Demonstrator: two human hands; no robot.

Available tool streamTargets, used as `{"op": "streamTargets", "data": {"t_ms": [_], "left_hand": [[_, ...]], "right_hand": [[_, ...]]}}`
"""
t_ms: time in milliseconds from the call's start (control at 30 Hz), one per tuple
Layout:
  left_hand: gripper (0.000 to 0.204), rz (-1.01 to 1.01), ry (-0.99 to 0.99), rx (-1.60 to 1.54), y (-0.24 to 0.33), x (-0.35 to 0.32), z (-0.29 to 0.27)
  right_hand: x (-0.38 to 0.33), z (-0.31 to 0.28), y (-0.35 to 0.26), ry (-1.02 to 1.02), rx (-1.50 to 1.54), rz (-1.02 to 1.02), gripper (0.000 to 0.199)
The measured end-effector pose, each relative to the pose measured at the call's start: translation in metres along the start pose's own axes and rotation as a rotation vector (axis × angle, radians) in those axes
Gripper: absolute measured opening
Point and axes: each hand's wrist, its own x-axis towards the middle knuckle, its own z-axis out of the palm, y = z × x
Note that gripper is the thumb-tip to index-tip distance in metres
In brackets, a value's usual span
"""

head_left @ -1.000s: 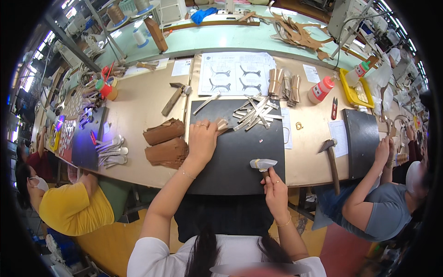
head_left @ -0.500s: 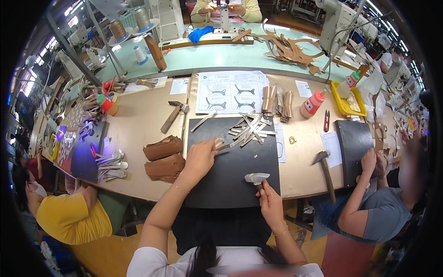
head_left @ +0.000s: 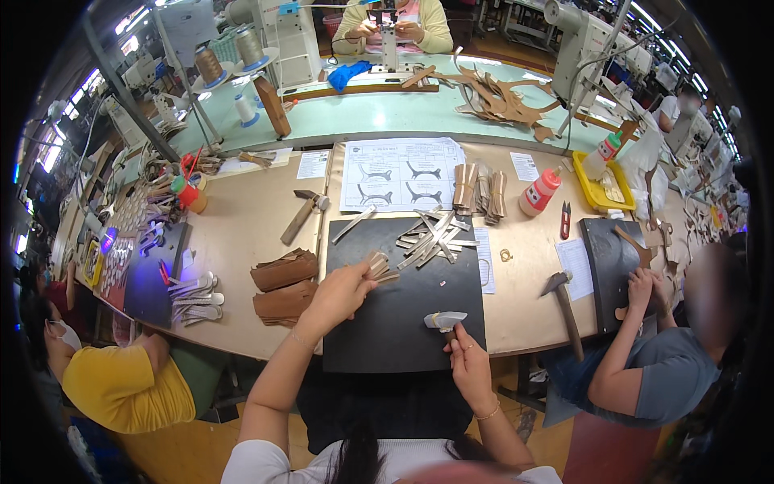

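Note:
My left hand (head_left: 343, 294) is closed on a few short leather strips (head_left: 379, 264), which fan out past the fingertips above the black work board (head_left: 387, 323). In my right hand (head_left: 471, 361), near the board's lower right edge, is a hammer (head_left: 445, 321). Its pale, wedge-shaped head seems wrapped and has a yellowish band round it; my fingers cover most of the short handle. A loose pile of narrow pale strips (head_left: 435, 239) lies at the far right of the board, and one single strip (head_left: 353, 225) lies apart at its far left corner.
Left of the board lie two brown leather stacks (head_left: 284, 270) and another hammer (head_left: 304, 216). Printed sheets (head_left: 401, 173) and banded strip bundles (head_left: 479, 192) are beyond it. To the right are a red-and-white bottle (head_left: 539, 192), snips (head_left: 565, 219) and a third hammer (head_left: 563, 311). Co-workers sit on both sides.
My left hand has drawn slightly left and nearer, the strips in it now more spread and visible. The right hand keeps the hammer almost in place. The whole view has shifted slightly.

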Motion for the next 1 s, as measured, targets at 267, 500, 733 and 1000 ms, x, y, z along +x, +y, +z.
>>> {"op": "streamTargets", "data": {"t_ms": [267, 500, 733, 1000], "left_hand": [[0.030, 0.115, -0.053, -0.304, -0.005, -0.030, 0.064], [0.029, 0.146, -0.005, -0.421, -0.022, -0.036, 0.102], [0.029, 0.251, -0.027, -0.262, -0.017, -0.041, 0.133], [0.034, 0.226, -0.066, -0.273, -0.021, -0.037, 0.136]], "right_hand": [[-0.001, 0.004, 0.008, 0.026, 0.063, 0.027, 0.039], [0.009, 0.000, 0.000, 0.061, 0.596, 0.311, 0.043], [0.039, 0.021, -0.010, 0.128, 0.715, 0.305, 0.045], [0.041, 0.023, 0.002, 0.090, 0.751, 0.307, 0.044]]}}
